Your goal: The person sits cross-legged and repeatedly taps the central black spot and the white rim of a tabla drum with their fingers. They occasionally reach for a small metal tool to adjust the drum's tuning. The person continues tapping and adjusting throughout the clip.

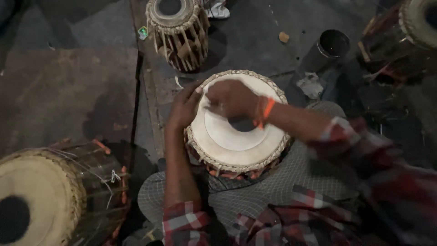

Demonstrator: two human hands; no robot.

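A hand drum [227,141] with a pale skin head and a braided rim rests in my lap, tilted toward me. My left hand [183,108] clasps its left rim, fingers curled over the braid. My right hand [230,98] lies on the upper part of the skin, fingers bent and pressing near the dark centre patch, which my wrist partly hides. An orange thread band circles my right wrist. Whether the right hand holds a small tool is hidden.
A second drum [178,29] with leather straps stands beyond. A large drum [43,196] lies at the lower left. A dark metal cup [331,45] and another drum [416,23] are at the upper right. Crumpled paper [310,85] lies on the floor.
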